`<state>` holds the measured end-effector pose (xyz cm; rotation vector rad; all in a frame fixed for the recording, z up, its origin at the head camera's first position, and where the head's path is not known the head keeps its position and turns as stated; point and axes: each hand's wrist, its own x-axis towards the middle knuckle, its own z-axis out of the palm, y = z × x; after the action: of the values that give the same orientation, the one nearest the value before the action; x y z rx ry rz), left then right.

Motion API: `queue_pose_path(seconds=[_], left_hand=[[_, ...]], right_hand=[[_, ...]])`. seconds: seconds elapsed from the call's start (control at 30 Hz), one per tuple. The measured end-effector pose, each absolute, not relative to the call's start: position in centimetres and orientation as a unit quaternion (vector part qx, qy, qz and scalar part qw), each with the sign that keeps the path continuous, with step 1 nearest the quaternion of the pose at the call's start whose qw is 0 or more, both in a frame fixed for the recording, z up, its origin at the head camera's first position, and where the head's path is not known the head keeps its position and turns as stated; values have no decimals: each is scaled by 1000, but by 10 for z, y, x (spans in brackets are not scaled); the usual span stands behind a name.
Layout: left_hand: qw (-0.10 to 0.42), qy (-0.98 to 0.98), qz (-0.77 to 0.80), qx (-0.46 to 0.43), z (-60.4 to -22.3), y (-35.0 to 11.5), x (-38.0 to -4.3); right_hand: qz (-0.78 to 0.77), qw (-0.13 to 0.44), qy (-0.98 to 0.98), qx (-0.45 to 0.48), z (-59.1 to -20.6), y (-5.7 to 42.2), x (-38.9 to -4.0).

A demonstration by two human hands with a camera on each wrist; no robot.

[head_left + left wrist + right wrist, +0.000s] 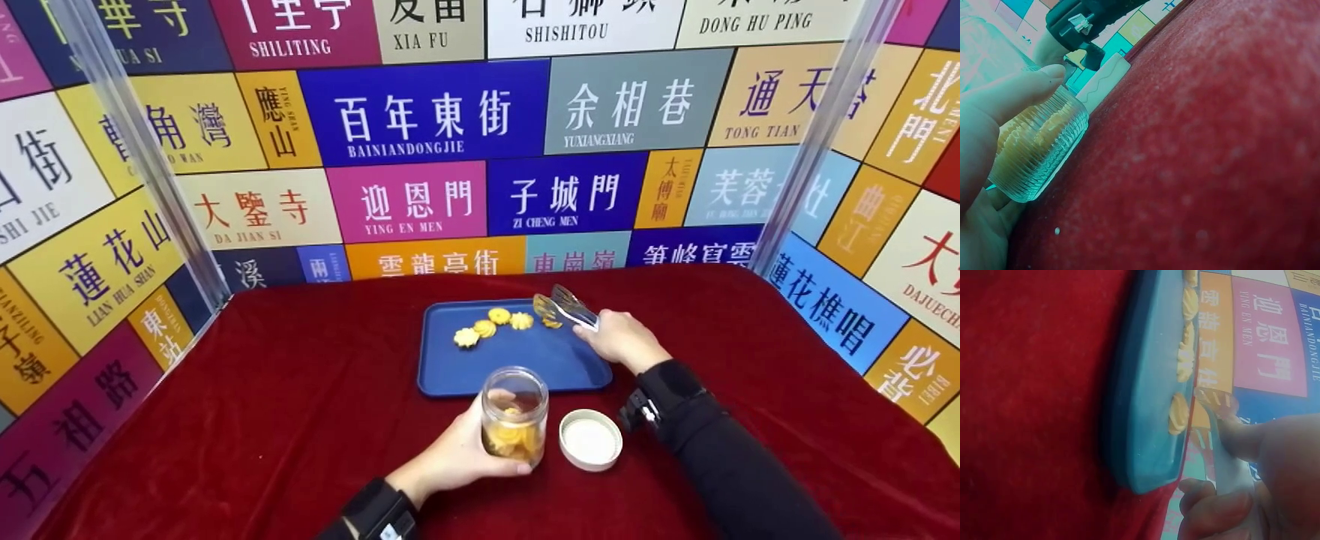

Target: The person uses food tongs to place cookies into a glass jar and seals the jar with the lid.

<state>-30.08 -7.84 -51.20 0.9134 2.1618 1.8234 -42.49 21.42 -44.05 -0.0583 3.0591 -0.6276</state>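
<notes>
My left hand [465, 448] grips a clear glass jar [516, 412] with yellow cookies [1039, 132] piled in its lower part; the jar's mouth is uncovered. In the left wrist view the thumb lies across the ribbed side of the jar. My right hand [621, 339] holds serving tongs [564, 306] with a white handle and slotted, see-through heads. The heads are spread apart over the far right part of a blue tray [517, 365]. One cookie [1178, 414] lies on the tray near them, while several more cookies [484, 328] lie in a row to its left.
A round white lid [590, 441] lies on the dark red cloth [322, 390], right of the jar and in front of the tray. Panels with printed place names [420, 112] stand behind and at both sides, with clear corner strips [817, 135] between them.
</notes>
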Motion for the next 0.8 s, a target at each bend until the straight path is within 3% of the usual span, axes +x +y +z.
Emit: queue_pose_path(seconds=[0.8], left_hand=[[84,726,609,307,-513,-79,-302]], right_hand=[[-125,25,992,9,-450,197,-415]])
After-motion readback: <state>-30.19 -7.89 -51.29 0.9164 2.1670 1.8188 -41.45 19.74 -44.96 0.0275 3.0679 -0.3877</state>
